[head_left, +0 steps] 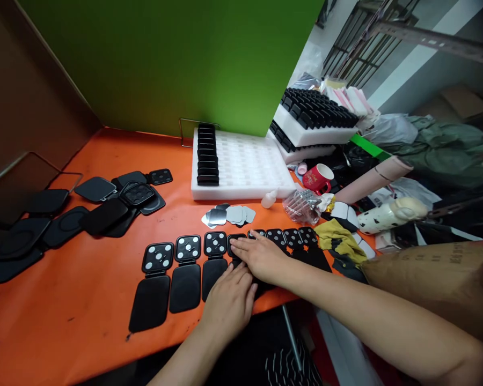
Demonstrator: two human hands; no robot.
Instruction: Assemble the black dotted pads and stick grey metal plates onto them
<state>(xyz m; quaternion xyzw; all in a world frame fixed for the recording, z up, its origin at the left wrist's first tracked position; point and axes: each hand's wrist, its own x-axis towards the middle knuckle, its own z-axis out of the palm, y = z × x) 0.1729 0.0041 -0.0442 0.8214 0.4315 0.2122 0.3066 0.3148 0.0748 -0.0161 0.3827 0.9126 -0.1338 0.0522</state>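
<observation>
A row of open black hinged compact cases (188,248) lies along the front of the table; the upper halves in view carry round whitish dots. My right hand (265,260) rests flat with its fingers stretched over the upper half of a case in the middle of the row, covering most of it. Just below, my left hand (229,300) lies palm down on the lower half of a case, fingers extended. Neither hand is seen gripping anything; what is under the palms is hidden. Beyond the row sits a small pile of silvery mirror plates (235,214).
A white foam tray (245,166) holds a column of black cases; loaded trays (317,110) are stacked behind it. More black cases (104,214) are heaped at left. A small white bottle (269,199), red mug (319,178) and yellow cloth (340,238) stand or lie right.
</observation>
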